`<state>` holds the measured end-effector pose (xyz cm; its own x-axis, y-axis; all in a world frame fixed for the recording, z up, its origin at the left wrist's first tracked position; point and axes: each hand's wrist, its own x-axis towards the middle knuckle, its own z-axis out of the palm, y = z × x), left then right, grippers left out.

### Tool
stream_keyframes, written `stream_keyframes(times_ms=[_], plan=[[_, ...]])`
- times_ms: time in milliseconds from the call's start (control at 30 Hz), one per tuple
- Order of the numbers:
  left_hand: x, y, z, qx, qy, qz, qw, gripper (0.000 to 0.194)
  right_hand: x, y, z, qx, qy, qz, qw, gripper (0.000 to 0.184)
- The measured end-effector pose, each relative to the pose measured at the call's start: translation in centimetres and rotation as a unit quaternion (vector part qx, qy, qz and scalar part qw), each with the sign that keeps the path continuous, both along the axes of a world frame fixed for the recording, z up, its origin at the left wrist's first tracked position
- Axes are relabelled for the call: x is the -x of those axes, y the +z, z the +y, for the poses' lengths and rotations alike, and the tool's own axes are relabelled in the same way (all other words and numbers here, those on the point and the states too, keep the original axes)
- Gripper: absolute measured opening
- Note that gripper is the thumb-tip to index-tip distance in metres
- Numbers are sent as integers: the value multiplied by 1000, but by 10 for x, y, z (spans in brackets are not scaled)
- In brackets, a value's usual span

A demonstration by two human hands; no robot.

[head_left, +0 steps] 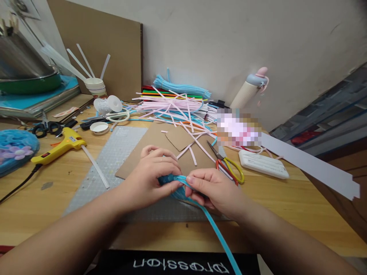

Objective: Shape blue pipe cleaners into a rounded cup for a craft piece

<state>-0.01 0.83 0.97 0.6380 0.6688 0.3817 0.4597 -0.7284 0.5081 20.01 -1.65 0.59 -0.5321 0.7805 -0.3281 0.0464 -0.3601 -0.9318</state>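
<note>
My left hand (156,177) curls around a blue fuzzy piece (168,178) that looks made of pipe cleaners; most of it is hidden behind my fingers. Between thumb and fingers, my right hand (210,185) pinches a light blue pipe cleaner (210,219) at the piece's right side. A long end of it trails down toward my lap. Both hands meet just above a cardboard sheet (143,152) and a grey cutting mat (94,187). Right of my right hand lie scissors (229,164) with red and yellow handles.
A yellow hot glue gun (61,145) and a blue fuzzy piece with flowers (18,152) are on the left. Pink pipe cleaners (166,105) heap at the back. A tumbler (248,89), a white power strip (263,164) and a paper strip (309,162) are on the right.
</note>
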Motion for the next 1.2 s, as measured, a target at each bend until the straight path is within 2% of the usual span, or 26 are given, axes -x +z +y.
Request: stream_keyframes(times_ms=[133,333,567,767,800,867,933,1067,1133,1200], plan=[[-2,2,-2,2,6,-2,1000,11,-1,1,-2,2,-7,29,1000,36],[-1,8,-3,33,3,-4,999,10,-3,1,-5,-30,-34,50,998,38],[4,11,0,56,-11,-2,998,8,-2,4,-7,45,-96,129,986,35],[7,12,3,86,-31,-47,995,7,-6,-2,-6,80,-81,200,973,37],[7,11,3,101,-23,-66,992,3,-7,-2,-5,84,-73,208,972,37],[7,6,1,139,1,-110,984,12,-9,-4,-1,82,-59,220,970,36],[6,0,-1,162,14,-142,976,15,-9,-5,2,48,-51,222,972,34],[4,-8,-1,106,9,-136,985,8,-5,-11,6,-59,-67,221,971,39],[3,-10,1,63,-2,-112,992,9,-1,-15,6,-56,-78,242,965,43],[1,-11,3,25,-9,-83,996,10,1,-17,6,-10,-76,281,957,41]])
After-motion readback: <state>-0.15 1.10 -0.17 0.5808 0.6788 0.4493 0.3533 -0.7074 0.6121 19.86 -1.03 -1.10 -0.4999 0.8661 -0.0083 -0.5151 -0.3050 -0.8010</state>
